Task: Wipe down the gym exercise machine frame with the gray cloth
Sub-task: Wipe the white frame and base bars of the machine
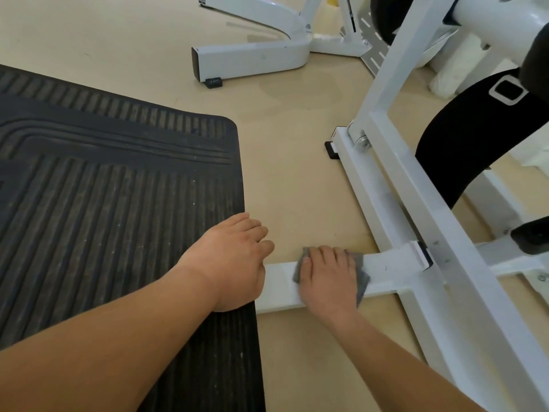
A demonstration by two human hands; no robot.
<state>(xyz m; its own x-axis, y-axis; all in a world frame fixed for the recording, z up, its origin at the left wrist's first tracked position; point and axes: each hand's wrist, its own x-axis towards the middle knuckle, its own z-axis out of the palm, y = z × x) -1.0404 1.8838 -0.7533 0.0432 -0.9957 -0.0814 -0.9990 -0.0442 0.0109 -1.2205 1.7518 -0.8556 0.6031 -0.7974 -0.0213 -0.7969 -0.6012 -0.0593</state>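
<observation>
**Coach:** Start at the left. The black rubber mat [104, 188] lies on the floor, and your left hand [231, 260] rests at its right edge, by the free end of the white floor bar [279, 288]. I cannot tell whether it touches the bar. Its grip is slack, with the fingers loosely curled and nothing in them. Use it as a prop so your weight stays off the wiping arm.

**Spotter:** Just right of it, your right hand [326, 275] lies flat on the gray cloth [361, 282]. The fingers are straight and press the cloth onto the top of that bar. That grip is apart, not clamped round the cloth.

**Coach:** So the cloth sits low on the machine frame [445, 221], near where the bar meets the long base rail [365, 185]. I judge that only the bar's top face is being covered.

**Spotter:** Then wrap the cloth over the bar's near and far edges. Draw it along the bar in long strokes, not in scrubs on one spot.

**Coach:** Further right, mind the bracket [421, 257] at the joint. Its corners could snag the cloth, so work round them with your fingertips.

**Spotter:** The slanted upright and the black pad [463, 144] are well apart from your hand. Most of the frame looks left to do.
</observation>
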